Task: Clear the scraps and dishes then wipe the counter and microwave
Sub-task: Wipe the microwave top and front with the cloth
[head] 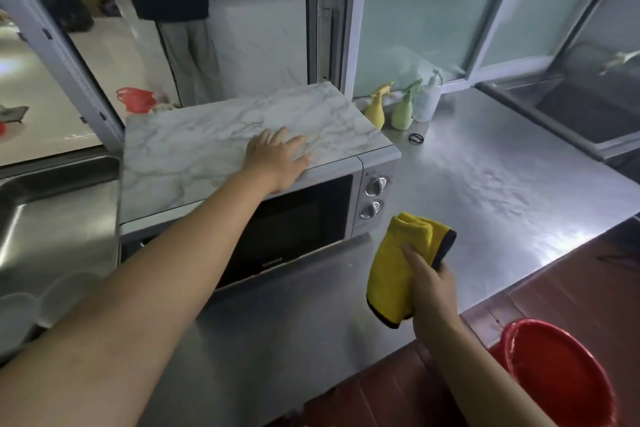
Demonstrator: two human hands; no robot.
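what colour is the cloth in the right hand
Yellow with a dark edge trim; the cloth shows clearly in the head view.

Brushed-metal counter (485,191), marble-patterned slab (207,146), fluffy yellow cloth (398,274), glossy red plastic bucket (561,374).

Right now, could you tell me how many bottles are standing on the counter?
3, grouped on the counter right of the microwave: yellow spray bottle, green spray bottle, pale pump bottle. Others may be hidden.
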